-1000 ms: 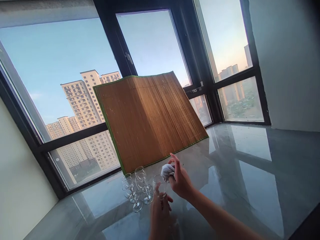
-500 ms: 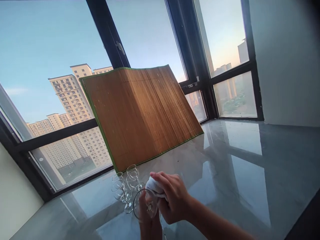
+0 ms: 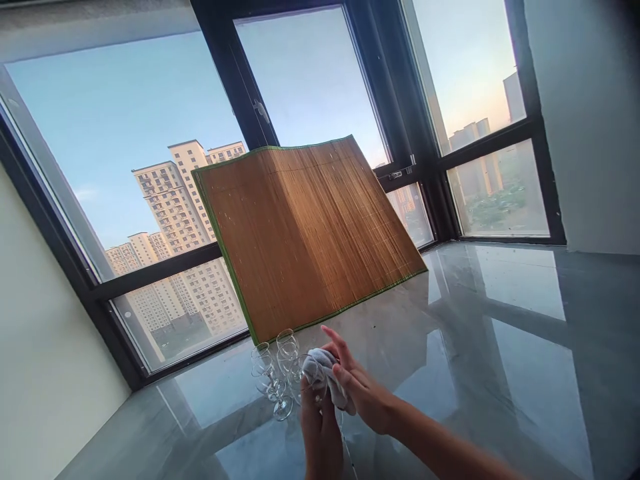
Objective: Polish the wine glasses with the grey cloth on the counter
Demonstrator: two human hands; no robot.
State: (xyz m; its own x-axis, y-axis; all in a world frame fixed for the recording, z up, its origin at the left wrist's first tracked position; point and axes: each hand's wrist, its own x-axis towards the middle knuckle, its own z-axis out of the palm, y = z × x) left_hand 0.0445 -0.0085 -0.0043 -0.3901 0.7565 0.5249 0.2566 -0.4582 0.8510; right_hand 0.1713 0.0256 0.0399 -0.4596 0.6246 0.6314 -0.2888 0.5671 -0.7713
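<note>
My left hand (image 3: 320, 423) grips a clear stemmed glass (image 3: 325, 388) low in the middle of the head view, its rim tilted up. A white cloth (image 3: 344, 399) is bunched at the glass's mouth and side, partly hidden by fingers. My right hand (image 3: 363, 393) presses this cloth against the glass, index finger stretched out and the other fingers bent around the fabric. Just left of my hands, several more stemmed glasses (image 3: 283, 408) stand close together upright on the glossy grey surface.
Behind the glasses a brown bamboo mat (image 3: 310, 240) with a green border leans against the window frame (image 3: 160, 267). The shiny grey marble-like ledge (image 3: 450, 413) reflects the windows. White walls (image 3: 45, 347) flank both sides.
My view has shifted left, so things sit further right. The cloth has moved from behind the glass over to its mouth, and the right hand's fingers have opened somewhat.
</note>
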